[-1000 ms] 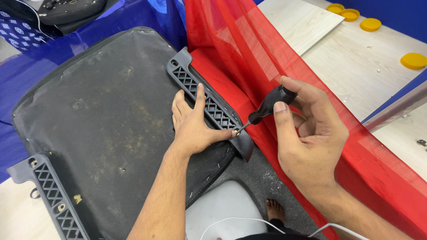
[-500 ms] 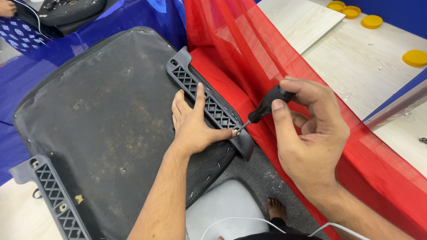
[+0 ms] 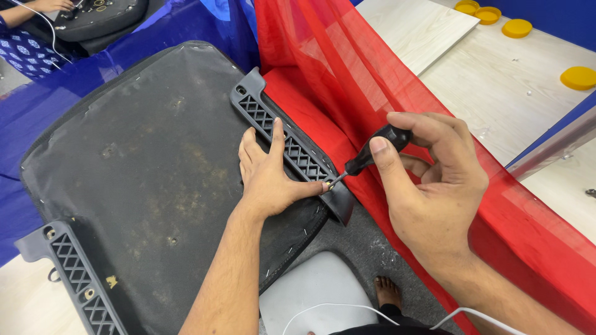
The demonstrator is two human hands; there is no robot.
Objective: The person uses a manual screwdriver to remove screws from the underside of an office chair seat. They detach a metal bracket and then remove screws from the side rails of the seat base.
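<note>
A black seat panel (image 3: 143, 167) lies across the scene, a ribbed plastic rail (image 3: 285, 146) running from far left to near right along its right edge. The left hand (image 3: 270, 177) rests flat on it, fingers spread, thumb at the rail's near end. Just right, the right hand (image 3: 431, 186) has its fingers clamped on a black screwdriver (image 3: 372, 155), tip slanting down-left onto that end, beside the thumb.

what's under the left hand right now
The left hand lies flat on the dark seat panel, its thumb on the grey lattice bracket. The fabric beneath the palm is hidden.
</note>
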